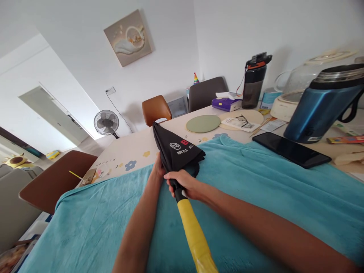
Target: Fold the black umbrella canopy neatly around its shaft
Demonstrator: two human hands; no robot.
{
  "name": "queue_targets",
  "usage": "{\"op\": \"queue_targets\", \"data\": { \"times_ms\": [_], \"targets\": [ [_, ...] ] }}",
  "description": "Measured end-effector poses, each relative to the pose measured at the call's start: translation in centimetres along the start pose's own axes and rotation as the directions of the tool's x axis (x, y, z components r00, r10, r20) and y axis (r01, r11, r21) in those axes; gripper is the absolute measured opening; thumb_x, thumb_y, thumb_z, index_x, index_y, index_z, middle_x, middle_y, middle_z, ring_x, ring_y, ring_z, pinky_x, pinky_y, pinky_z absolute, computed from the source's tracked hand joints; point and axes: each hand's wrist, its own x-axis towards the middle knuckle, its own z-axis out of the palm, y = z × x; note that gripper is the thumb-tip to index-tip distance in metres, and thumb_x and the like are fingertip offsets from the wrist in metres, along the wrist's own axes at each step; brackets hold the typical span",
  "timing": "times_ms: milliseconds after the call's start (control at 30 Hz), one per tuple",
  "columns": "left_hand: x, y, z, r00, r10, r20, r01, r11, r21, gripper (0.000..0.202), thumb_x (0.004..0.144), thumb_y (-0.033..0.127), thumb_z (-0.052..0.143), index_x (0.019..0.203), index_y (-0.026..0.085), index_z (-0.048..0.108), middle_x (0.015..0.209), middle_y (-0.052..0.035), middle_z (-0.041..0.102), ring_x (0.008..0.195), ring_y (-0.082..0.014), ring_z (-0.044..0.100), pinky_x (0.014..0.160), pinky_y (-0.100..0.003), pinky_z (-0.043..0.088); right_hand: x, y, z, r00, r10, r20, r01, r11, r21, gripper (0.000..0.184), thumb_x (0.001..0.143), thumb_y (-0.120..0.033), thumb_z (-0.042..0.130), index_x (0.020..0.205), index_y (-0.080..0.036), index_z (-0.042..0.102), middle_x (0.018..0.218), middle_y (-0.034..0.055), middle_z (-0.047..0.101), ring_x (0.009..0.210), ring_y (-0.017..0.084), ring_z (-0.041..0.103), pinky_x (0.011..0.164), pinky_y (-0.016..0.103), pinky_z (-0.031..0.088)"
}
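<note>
A black umbrella point(178, 149) with white and red lettering is folded, its canopy loose and flaring toward the right. Its yellow-wrapped handle point(195, 231) runs down to the bottom edge of the head view. My left hand point(159, 167) holds the canopy from its left side, with the fingers mostly hidden behind the cloth. Just below, my right hand point(184, 182) is closed round the black shaft where it meets the handle. A turquoise blanket point(113, 216) lies beneath both arms on the table.
On the right stand a blue thermos point(321, 104), a black phone point(291, 149), a dark water bottle point(256, 81) and a glass kettle point(298, 83). Eyeglasses point(245, 121) rest near a green placemat point(203, 123). Brown chairs point(57, 176) and a fan point(106, 122) are beyond the table.
</note>
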Motion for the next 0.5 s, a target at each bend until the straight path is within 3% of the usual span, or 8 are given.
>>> {"op": "queue_targets", "data": {
  "times_ms": [67,233,333,500],
  "targets": [
    [-0.3,0.0,-0.3,0.995,-0.029,0.095,0.037,0.996,-0.084,0.045,0.085,0.046,0.032,0.083,0.013,0.062,0.074,-0.0058,0.066,0.074,-0.0188,0.059,0.075,-0.034,0.049,0.1,0.6,0.2,1.0,0.016,0.026,-0.016,1.0,0.003,0.017,0.069,-0.022,0.06,0.06,-0.014,0.048,0.048,-0.0005,0.048,0.04,0.011,0.049,0.037,0.024,0.044],
    [-0.4,-0.2,-1.4,0.99,0.007,0.138,0.002,0.998,-0.063,0.06,0.078,0.064,0.031,0.095,0.015,0.061,0.092,-0.006,0.067,0.092,-0.0227,0.059,0.084,-0.036,0.047,0.0,1.5,0.5,0.996,0.053,0.071,-0.058,0.996,0.069,0.016,0.069,-0.024,0.061,0.064,-0.013,0.05,0.054,-0.0008,0.05,0.043,0.01,0.049,0.037,0.022,0.044],
    [-0.1,-0.2,-1.8,0.992,-0.033,0.122,0.041,0.997,-0.062,0.054,0.074,0.059,0.042,0.098,0.014,0.061,0.091,-0.0081,0.067,0.092,-0.0239,0.06,0.086,-0.039,0.047,-0.2,1.7,0.7,0.993,0.087,0.081,-0.095,0.99,0.101,0.016,0.072,-0.025,0.059,0.066,-0.013,0.051,0.055,-0.0006,0.051,0.042,0.009,0.048,0.037,0.022,0.044],
    [0.3,0.1,-1.8,0.983,-0.146,0.113,0.166,0.965,-0.201,0.04,0.072,0.044,0.053,0.093,0.01,0.062,0.076,-0.0088,0.068,0.083,-0.0239,0.063,0.082,-0.038,0.049,-0.3,2.0,1.1,0.985,0.17,0.036,-0.173,0.971,0.163,0.013,0.074,-0.024,0.054,0.069,-0.011,0.053,0.054,0.0012,0.053,0.043,0.01,0.05,0.041,0.024,0.047]
  ]
}}
